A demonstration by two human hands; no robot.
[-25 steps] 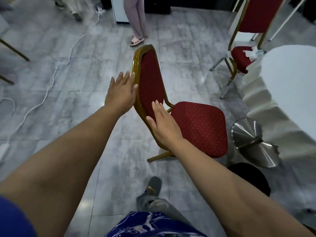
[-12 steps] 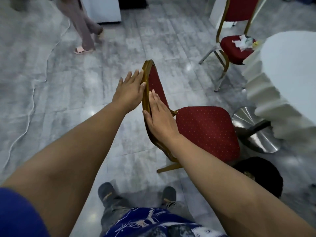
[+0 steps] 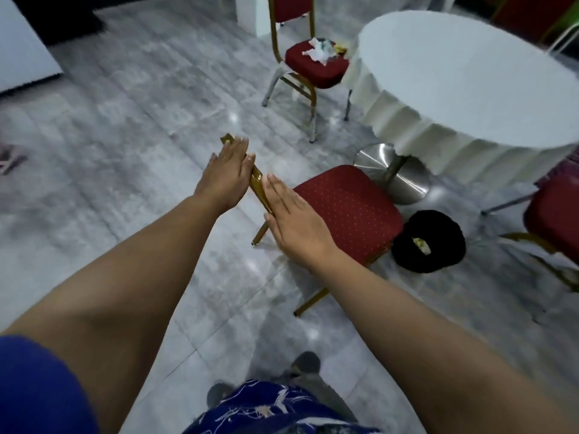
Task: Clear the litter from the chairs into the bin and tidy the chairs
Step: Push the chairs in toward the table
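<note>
A red chair (image 3: 344, 211) with a gold frame is standing on the grey floor (image 3: 141, 126) in the middle of the view, its seat facing the round table (image 3: 470, 73) and its backrest seen edge-on as a thin gold strip. The person's two hands are lying flat against that backrest, one on each side. The left hand (image 3: 224, 177) is pressing its palm on the outer face near the top, fingers straight and held together. The right hand (image 3: 294, 220) is resting on the inner face lower down, fingers likewise straight and together, neither hand curling around the frame. Just right of the seat, a black bin (image 3: 427, 241) is sitting on the floor with a scrap of pale litter showing inside. Behind it, the table's steel base (image 3: 391, 173) is showing under a white pleated cloth (image 3: 407, 120). Beyond, a second chair (image 3: 313, 67) is standing pushed up to the table's edge, and a heap of crumpled white and yellowish litter (image 3: 324, 50) is lying on its seat. Part of a third chair (image 3: 554, 214) is showing at the right edge, near the bin. At the bottom of the view, the person's blue sleeve (image 3: 37, 389), patterned blue garment and dark shoes are showing above the tiles.
</note>
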